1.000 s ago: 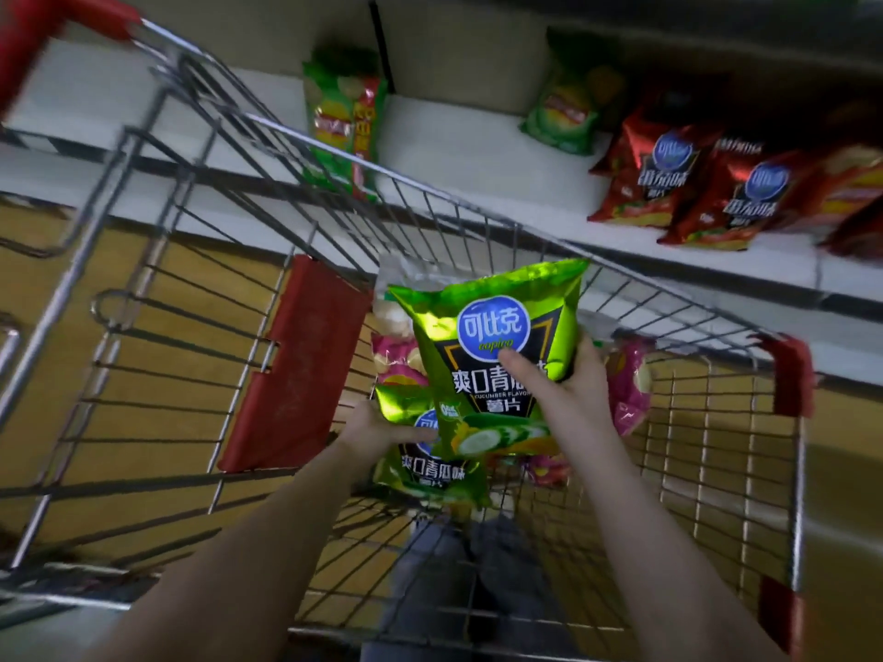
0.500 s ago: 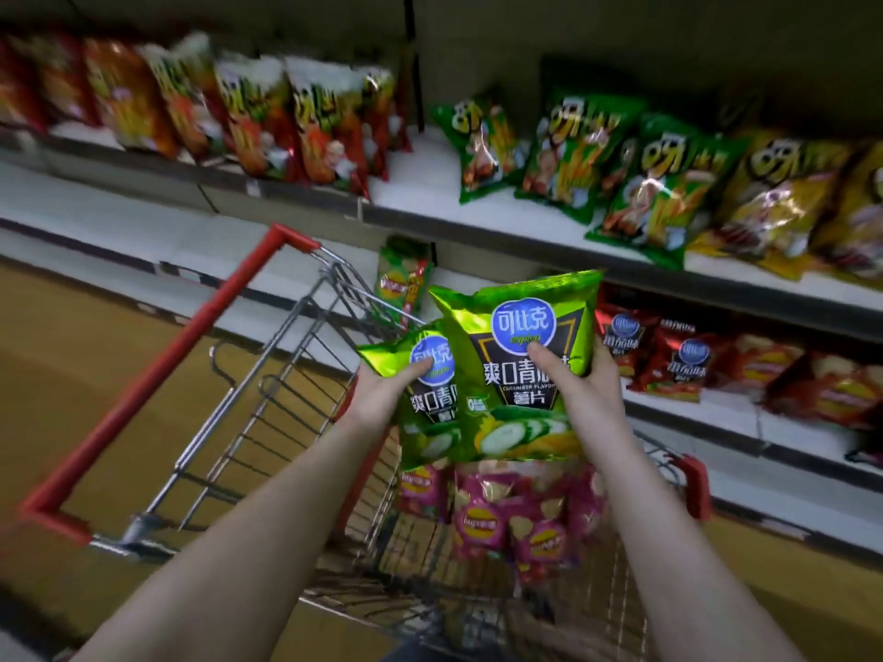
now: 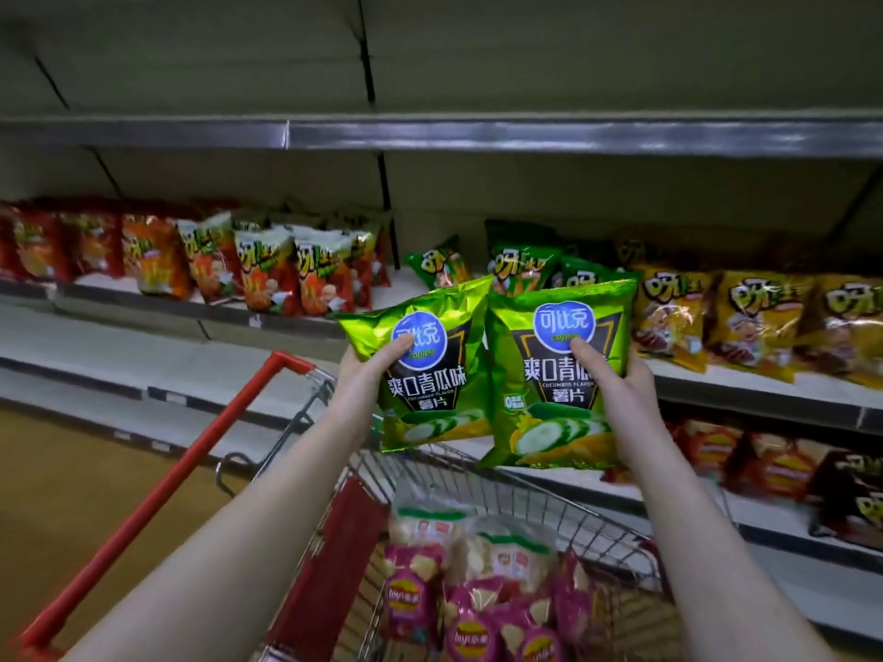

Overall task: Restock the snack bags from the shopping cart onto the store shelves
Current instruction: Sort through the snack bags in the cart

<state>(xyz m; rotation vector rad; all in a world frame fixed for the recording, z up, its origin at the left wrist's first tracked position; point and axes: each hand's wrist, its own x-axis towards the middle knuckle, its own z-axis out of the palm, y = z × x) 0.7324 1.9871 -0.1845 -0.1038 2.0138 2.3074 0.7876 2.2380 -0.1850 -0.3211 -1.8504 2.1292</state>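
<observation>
I hold two shiny green cucumber-flavour chip bags side by side above the shopping cart (image 3: 482, 470). My left hand (image 3: 365, 372) grips the left green bag (image 3: 430, 375) by its left edge, thumb on the blue logo. My right hand (image 3: 616, 389) grips the right green bag (image 3: 554, 375) by its right edge, thumb on its front. Both bags hang upright in front of the middle shelf (image 3: 745, 379). Pink chip bags (image 3: 473, 618) and pale snack bags (image 3: 430, 523) lie in the cart below.
The middle shelf carries red bags (image 3: 267, 269) at left, green bags (image 3: 516, 260) in the centre and yellow bags (image 3: 759, 312) at right. A lower shelf holds red bags (image 3: 774, 465). The top shelf edge (image 3: 478, 136) runs above. The cart's red handle (image 3: 191, 451) slants at left.
Both hands have lifted the green bags out of the cart to shelf height. The bags have moved apart, side by side. My view has tilted up from the cart to the shelves.
</observation>
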